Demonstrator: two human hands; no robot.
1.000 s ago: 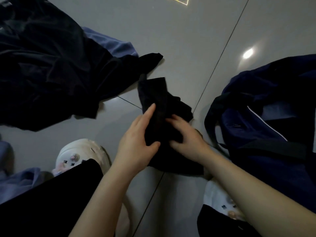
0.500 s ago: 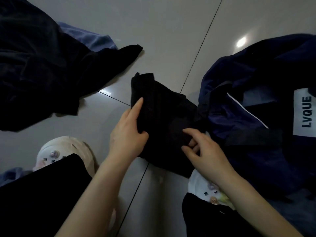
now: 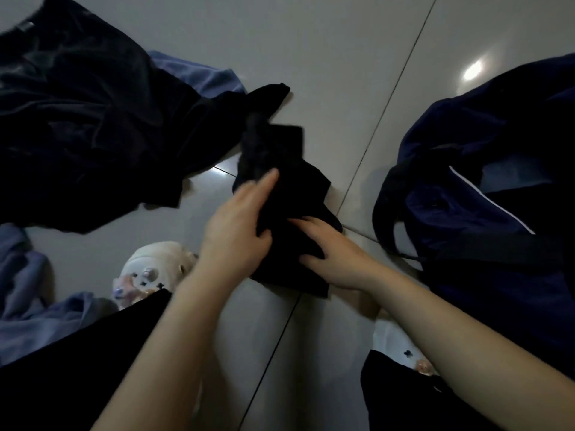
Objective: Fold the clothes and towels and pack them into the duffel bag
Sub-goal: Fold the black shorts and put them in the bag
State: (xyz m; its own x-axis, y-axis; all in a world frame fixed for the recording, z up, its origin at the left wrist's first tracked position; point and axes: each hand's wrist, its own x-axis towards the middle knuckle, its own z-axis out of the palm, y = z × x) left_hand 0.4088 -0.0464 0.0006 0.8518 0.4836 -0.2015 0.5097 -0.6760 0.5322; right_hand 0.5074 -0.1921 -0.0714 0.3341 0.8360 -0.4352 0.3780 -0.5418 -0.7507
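Left hand (image 3: 236,225): back of hand toward the camera, index finger straight and pointing up-right along the cloth, thumb hooked under its near edge; pinches the left side of a small black garment (image 3: 289,209). Forearm enters from the lower left.

Right hand (image 3: 334,255): fingers spread and curled over the garment's lower right part, thumb against its near edge; grips it. Forearm enters from the lower right, crossing in front of a white shoe (image 3: 395,340).

Small black garment: partly folded, bunched between both hands, upper end a squared flap pointing up-left. It overlies a tile seam of the grey floor (image 3: 342,57); whether it is lifted or resting on the floor cannot be told. Its top corner sits just beside a tip of the dark clothing pile (image 3: 87,126).

Duffel bag (image 3: 485,194): navy, right of the hands, near but apart from the garment; dark strap loop on its left edge, thin white line across its top.

Dark clothing pile: upper left, large, lying over a blue cloth (image 3: 202,76). More blue fabric (image 3: 28,300) at the left edge.

Second white shoe (image 3: 149,265), with small charms, lower left beside a black trouser leg (image 3: 71,368).

Bare floor: a band between garment and bag, and the whole upper middle.
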